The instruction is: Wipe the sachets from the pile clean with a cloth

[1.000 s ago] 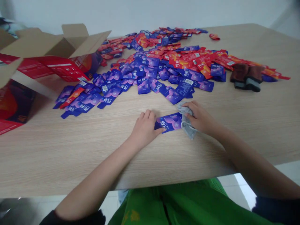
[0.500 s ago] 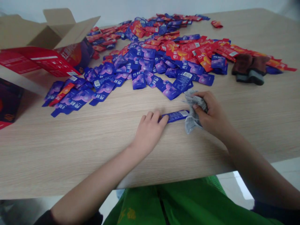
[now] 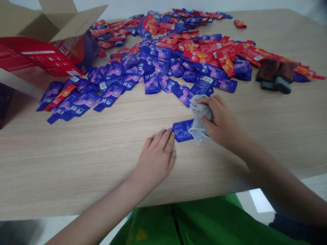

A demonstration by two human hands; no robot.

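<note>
A blue pouch (image 3: 182, 131) lies flat on the table with its back up, small white print showing. My left hand (image 3: 157, 154) holds down its narrow left end, fingers pressed together over the tip and thumb lower down. Bunched in the closed fingers of my right hand (image 3: 221, 122) is a grey cloth (image 3: 200, 119), which rests on the pouch and hides its right end. Just beyond the cloth starts a spread pile of blue pouches (image 3: 152, 83) mixed with red pouches (image 3: 199, 52).
An open cardboard box (image 3: 68, 51) stands at the left, flaps up. The dark edge of another box (image 3: 5, 102) shows nearer me. Brown and grey bundled cloths (image 3: 276, 75) sit to the right. A single red pouch (image 3: 240, 23) lies far back on the wooden table (image 3: 89, 163).
The pouch has turned from edge-on to flat with its back up. My left hand has moved down and left along it; the cloth in my right hand has moved left, over its end.
</note>
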